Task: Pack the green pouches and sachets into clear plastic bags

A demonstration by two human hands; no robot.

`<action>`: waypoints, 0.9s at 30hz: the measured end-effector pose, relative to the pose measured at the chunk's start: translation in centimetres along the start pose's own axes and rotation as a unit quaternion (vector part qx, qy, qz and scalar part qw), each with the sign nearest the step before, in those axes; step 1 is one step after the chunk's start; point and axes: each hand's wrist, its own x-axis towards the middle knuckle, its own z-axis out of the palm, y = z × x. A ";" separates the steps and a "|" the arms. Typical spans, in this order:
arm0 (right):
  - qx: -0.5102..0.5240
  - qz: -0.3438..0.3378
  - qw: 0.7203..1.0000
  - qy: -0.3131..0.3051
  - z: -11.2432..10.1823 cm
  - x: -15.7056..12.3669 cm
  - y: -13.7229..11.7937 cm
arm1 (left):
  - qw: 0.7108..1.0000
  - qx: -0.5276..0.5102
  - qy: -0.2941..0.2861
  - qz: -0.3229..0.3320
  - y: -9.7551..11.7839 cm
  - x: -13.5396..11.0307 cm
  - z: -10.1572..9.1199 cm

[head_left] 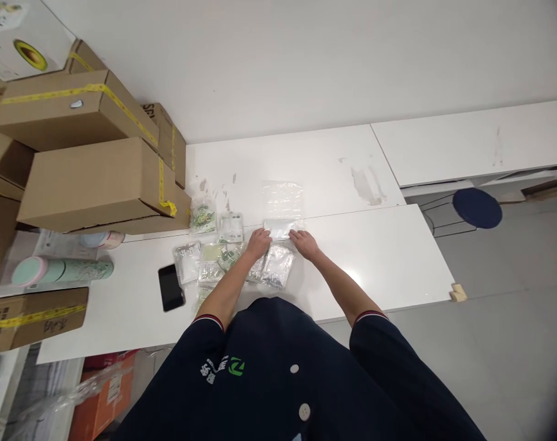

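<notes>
A clear plastic bag point(282, 197) lies flat on the white table, its far part spread toward the wall. The near part looks silvery and folded around a flat packet point(279, 229). My left hand point(258, 243) has its fingers curled on the left end of this part. At the right end, my right hand point(304, 242) pinches the edge with bent fingers. Just below lies a silvery wrapped packet point(278, 266). Several more flat packets, some with green print point(212, 262), are spread to the left, partly hidden by my left forearm.
Cardboard boxes point(98, 177) are stacked at the left against the wall. A black phone point(170, 288) and a green flask point(64, 271) lie on the left part of the table point(352, 257). A blue stool point(477, 207) stands beyond its right edge, near a wooden block point(458, 293).
</notes>
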 end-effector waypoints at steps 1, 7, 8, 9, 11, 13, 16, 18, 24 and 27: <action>0.012 0.005 1.000 -0.001 -0.5 -0.1 0.0 | 1.000 -0.017 0.004 0.001 0.0 -0.2 -0.4; 0.089 0.065 0.993 -0.053 -5.2 1.6 1.2 | 0.966 -0.239 0.047 -0.087 -0.8 0.9 -3.6; 0.089 0.076 0.992 -0.056 -5.9 2.5 1.4 | 0.957 -0.257 0.065 -0.118 -0.9 1.7 -3.9; 0.088 0.089 0.991 -0.056 -6.5 3.5 1.6 | 0.948 -0.268 0.083 -0.148 -1.1 2.6 -4.2; 0.086 0.115 0.988 -0.058 -7.3 5.7 1.9 | 0.935 -0.271 0.112 -0.198 -1.4 4.5 -4.4; 0.085 0.137 0.985 -0.062 -7.5 7.8 2.0 | 0.927 -0.265 0.132 -0.231 -1.5 6.2 -4.2; 0.087 0.151 0.982 -0.074 -7.1 10.4 2.0 | 0.910 -0.239 0.171 -0.293 -1.5 6.8 -3.4; 0.091 0.152 0.981 -0.079 -6.4 11.5 1.8 | 0.905 -0.186 0.206 -0.321 -1.5 5.9 -2.7; 0.073 0.175 0.981 -0.047 -4.4 12.2 0.1 | 0.995 0.001 -0.004 -0.100 -1.8 1.8 -1.1; 0.040 0.129 0.990 0.039 -3.4 11.2 -0.8 | 0.993 0.038 -0.052 -0.096 -1.6 2.3 -0.5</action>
